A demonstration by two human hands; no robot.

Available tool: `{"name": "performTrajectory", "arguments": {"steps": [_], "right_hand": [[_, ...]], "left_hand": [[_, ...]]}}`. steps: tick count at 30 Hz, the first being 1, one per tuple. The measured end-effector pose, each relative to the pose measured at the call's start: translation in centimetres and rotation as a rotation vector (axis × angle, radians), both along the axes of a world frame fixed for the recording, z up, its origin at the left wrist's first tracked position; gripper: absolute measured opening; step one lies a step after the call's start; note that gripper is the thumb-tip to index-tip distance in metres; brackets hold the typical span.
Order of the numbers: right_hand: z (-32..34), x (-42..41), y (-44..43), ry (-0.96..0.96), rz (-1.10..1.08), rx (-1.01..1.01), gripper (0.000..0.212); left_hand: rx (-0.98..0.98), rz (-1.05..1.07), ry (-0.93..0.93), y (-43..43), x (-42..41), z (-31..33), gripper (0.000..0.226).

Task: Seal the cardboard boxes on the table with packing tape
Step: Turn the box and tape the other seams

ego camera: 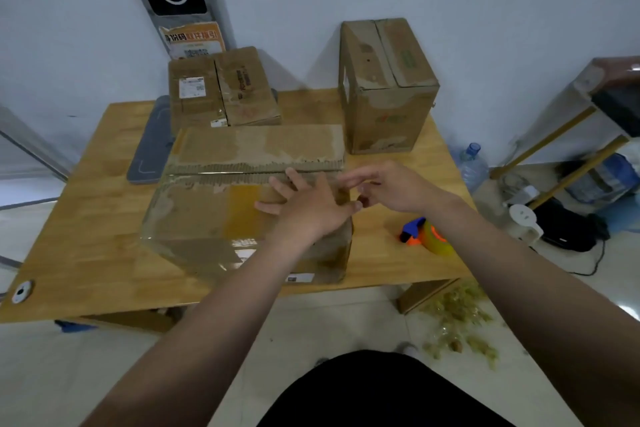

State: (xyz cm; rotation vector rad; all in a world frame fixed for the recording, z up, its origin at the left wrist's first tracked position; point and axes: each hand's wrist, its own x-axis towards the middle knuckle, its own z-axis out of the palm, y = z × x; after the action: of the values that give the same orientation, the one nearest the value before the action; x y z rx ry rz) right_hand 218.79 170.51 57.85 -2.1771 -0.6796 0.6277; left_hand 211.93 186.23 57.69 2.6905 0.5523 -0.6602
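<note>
Pressing flat at frame centre, the left hand [304, 208] spreads its fingers on the large box [207, 211], hiding the box's right end. The right hand [391, 187] hovers alongside with its fingers loosely extended, and I cannot tell whether it pinches anything. The tape dispenser [427, 236] lies lower right.

Probably office storeroom: water jugs [472, 168], worn cartons [384, 90], floor clutter.

I can read nothing for certain: the far orange-and-white paper poster [192, 42] carries big blurred characters, and the white label [191, 87] on the far left brown cardboard box [242, 90] is too small.
</note>
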Motion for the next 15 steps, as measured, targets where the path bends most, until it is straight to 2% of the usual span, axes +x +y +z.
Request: {"name": "performTrajectory", "arguments": {"steps": [5,9,11,15], "right_hand": [[-0.2,2.3,-1.3,-0.286,-0.074,-0.134,0.038],[-0.3,4.1,0.2,-0.439,-0.056,-0.121,0.035],[-0.4,4.8,1.8,-0.477,-0.029,-0.155,0.036],[-0.3,5.2,5.3,-0.422,0.074,-0.264,0.041]], "left_hand": [[0.095,0.005,-0.057,-2.0,1.6,-0.2,0.106],[0.092,-0.067,-0.05,-1.3,0.9,-0.1,0.104],[0.094,-0.121,-0.065,-0.7,0.2,-0.2,0.098],[0.08,-0.202,-0.081,0.1,-1.5,-0.3,0.094]]}}
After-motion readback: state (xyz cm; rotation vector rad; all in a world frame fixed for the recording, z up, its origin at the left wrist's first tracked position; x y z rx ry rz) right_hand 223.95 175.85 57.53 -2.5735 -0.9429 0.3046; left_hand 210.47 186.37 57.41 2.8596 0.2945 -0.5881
